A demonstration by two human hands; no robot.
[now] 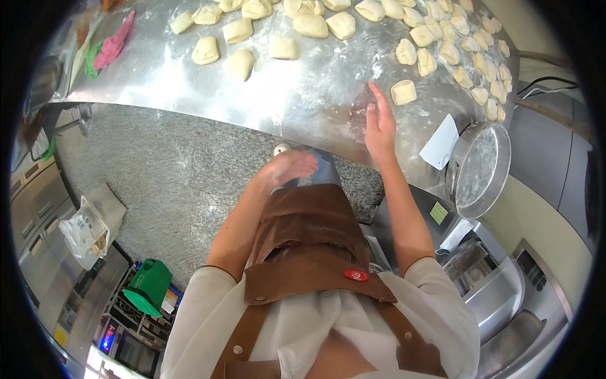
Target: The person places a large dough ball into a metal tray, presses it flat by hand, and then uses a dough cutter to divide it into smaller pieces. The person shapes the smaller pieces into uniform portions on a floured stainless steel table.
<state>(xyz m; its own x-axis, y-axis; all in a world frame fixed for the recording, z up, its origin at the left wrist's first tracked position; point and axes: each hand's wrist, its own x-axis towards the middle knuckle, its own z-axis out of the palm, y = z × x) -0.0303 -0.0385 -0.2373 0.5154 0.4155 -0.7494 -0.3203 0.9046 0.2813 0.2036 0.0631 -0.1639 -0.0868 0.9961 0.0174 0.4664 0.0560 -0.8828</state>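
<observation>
My right hand point(381, 124) hangs at the front part of the floured metal worktable point(326, 94), fingers stretched out and holding nothing. Closest to it is a single pale dough piece point(403, 92), just right of the fingertips. My left hand point(292, 166), blurred, is in front of my brown apron point(307, 213), short of the table edge; I see nothing in it. Farther back on the table lie several loose dough pieces point(284, 48), and a dense group of smaller dough pieces point(450, 52) fills the right end.
A white dough scraper point(440, 142) rests beside a round metal sieve point(480, 170) at the table's right end. Pink cloth or plastic point(115, 45) and a green piece point(93, 60) lie far left. A bin with a plastic bag point(92, 227) and a green container point(149, 284) stand lower left.
</observation>
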